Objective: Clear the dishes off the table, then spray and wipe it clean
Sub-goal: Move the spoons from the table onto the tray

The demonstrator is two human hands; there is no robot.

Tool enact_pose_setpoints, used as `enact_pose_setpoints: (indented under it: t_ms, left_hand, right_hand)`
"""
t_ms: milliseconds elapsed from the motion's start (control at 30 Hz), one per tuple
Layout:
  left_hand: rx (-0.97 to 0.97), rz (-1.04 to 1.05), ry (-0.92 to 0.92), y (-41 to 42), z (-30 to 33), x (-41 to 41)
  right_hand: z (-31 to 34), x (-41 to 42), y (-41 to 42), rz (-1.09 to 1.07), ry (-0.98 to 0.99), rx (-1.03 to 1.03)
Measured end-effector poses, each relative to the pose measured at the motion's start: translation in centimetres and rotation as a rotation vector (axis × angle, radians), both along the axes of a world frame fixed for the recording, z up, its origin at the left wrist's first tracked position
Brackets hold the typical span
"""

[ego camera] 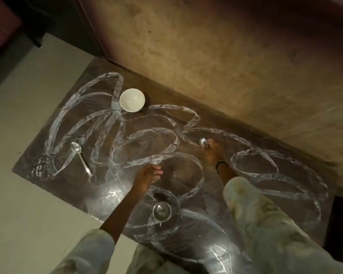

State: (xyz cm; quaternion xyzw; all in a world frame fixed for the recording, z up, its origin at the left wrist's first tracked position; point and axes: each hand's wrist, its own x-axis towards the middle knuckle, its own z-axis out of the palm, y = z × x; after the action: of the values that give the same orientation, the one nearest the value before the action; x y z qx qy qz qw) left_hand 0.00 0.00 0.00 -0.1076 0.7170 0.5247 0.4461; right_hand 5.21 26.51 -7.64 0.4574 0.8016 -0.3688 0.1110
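From where I sit watching the head view, the dark surface [53, 175] is streaked all over with looping white smears. Farthest left lies a metal spoon [80, 156], bowl end away from me, handle pointing back toward the near edge. It looks light and stiff but thin and flat to the surface, so I would pinch it at the handle's middle or slide it to the edge first. Beyond it, near the wall, sits a white bowl [132, 100], upright and empty. I judge it ceramic: heavier, smooth, breakable, best taken by the rim with thumb inside.

My left hand [148, 175] hovers over the middle with fingers curled; it may pinch something small and pale, but I cannot tell. Below it, close to the near edge, stands a small steel cup [162, 211], upright, light and slick, easy to wrap around the wall.

My right hand [213, 151] reaches farther out and its grip is closed on a second spoon [203, 142], fingers around the handle, the bowl end poking out left. Dishes are not yet cleared.
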Motion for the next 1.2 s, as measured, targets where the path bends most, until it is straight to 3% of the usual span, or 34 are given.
enact_pose_setpoints:
  t_ms: [233,367,633,767,900,1100,1200]
  left_hand:
    - [-0.07,-0.013,0.04,-1.3,-3.2,-0.4]
    - [-0.075,0.0,0.037,-1.8,-4.5,-0.5]
    - [-0.028,0.2,-0.005,-3.8,-4.1,-2.2]
    - [-0.14,0.311,0.092,-6.4,-4.0,-5.4]
    - [-0.215,0.428,0.197,-10.4,-4.2,-9.9]
    - [-0.574,0.589,0.345,-14.7,-5.1,-16.0]
    - [-0.686,0.564,0.363,-16.1,-5.9,-18.2]
  right_hand:
    - [-1.6,-1.6,0.5,-0.095,0.02,-0.031]
    - [-2.0,-1.7,0.8,-0.024,0.01,0.007]
    - [0.3,-2.6,-2.4,-0.047,0.191,-0.065]
    - [1.5,-4.3,-5.2,-0.026,0.28,-0.23]
    - [3.1,-6.8,-8.9,0.157,0.369,-0.288]
    - [3.5,-9.9,-13.7,0.238,0.436,-0.409]
    - [3.2,-10.5,-15.4,0.261,0.45,-0.461]
